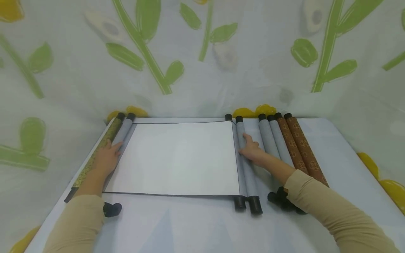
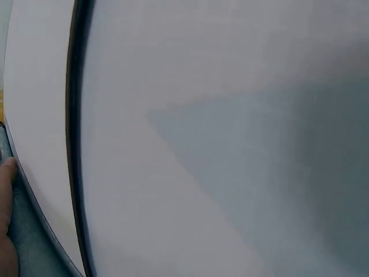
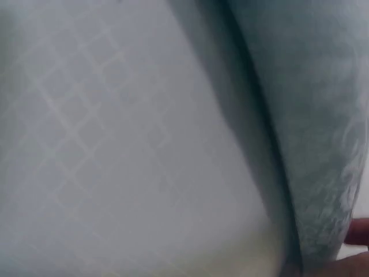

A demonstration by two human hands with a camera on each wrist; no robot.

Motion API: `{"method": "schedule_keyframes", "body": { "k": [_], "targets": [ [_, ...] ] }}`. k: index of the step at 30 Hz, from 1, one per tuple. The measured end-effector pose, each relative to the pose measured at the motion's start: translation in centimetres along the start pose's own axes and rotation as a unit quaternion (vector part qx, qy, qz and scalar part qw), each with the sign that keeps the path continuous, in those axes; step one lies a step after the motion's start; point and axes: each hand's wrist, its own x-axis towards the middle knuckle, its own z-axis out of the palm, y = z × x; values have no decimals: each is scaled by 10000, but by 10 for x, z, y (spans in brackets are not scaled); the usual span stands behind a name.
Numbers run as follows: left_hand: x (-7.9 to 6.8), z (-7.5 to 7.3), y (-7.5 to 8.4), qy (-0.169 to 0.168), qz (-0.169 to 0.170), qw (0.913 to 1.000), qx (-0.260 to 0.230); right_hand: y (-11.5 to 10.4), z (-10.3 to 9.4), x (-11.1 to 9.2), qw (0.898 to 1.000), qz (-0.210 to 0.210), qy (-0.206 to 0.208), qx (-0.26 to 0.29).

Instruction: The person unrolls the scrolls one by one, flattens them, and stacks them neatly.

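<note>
A grey-bordered hanging scroll lies spread across the table, its blank white sheet facing up. My left hand rests at the scroll's left roll, fingers extended, beside a green-gold rolled scroll. On the other side, my right hand touches the right grey roll, with the index finger straight and the thumb apart. Black knobs cap the roll ends. The left wrist view catches part of the left hand against grey material. At the edge of the right wrist view, fingers meet a grey patterned surface.
Right of the spread scroll lie two grey rolled scrolls and two brown patterned ones, their near ends partly behind my right forearm. A pale cloth covers the table. Behind it stands a leaf-patterned backdrop.
</note>
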Motion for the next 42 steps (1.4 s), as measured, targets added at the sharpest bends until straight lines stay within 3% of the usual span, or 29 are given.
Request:
{"method": "schedule_keyframes", "body": {
  "k": [4, 13, 17, 21, 24, 29, 35, 39, 42],
  "targets": [
    [-3, 1, -3, 204, 309, 9991, 201, -5, -1, 0, 9994, 143, 244, -177],
    [-12, -7, 4, 312, 549, 9974, 356, -12, -6, 2, 9994, -139, -255, 174],
    [-5, -18, 21, 313, 578, 9978, 11, -15, -12, -2, 9981, -272, -498, 235],
    [5, -26, 40, 105, 470, 9973, -553, -16, -19, -5, 9964, -487, -679, -150],
    [9, -28, 53, -123, 255, 9943, -1025, -16, -22, -10, 9926, -788, -783, -482],
    [12, -30, 73, -420, -175, 9850, -1666, -15, -29, -19, 9827, -1423, -1030, -588],
    [18, -35, 95, -719, -240, 9830, -1673, -13, -44, -30, 9787, -1681, -945, -696],
    [20, -40, 114, -980, -147, 9801, -1722, -10, -58, -36, 9785, -1717, -741, -870],
    [20, -43, 128, -986, -7, 9820, -1611, -7, -69, -39, 9775, -1759, -574, -1009]
  ]
}}
